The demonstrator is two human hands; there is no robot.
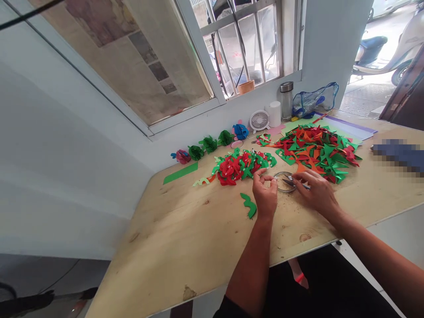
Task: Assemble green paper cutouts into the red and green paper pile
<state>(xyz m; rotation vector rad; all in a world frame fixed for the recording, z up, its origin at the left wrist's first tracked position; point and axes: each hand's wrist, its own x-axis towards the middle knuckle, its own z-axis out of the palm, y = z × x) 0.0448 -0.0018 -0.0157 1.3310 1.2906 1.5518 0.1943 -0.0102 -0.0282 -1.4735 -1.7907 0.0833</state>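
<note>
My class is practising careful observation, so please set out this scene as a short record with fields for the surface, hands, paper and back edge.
Surface: wooden table
Left hand: fingers curled, beside a small round dish; anything held is unclear
Right hand: holding a slim tool over the dish
Left pile: mostly red and green pieces
Right pile: red, green and orange pieces
Loose piece: green, wavy, near the left wrist
Back edge: small fan, bottle, clear bag
</note>
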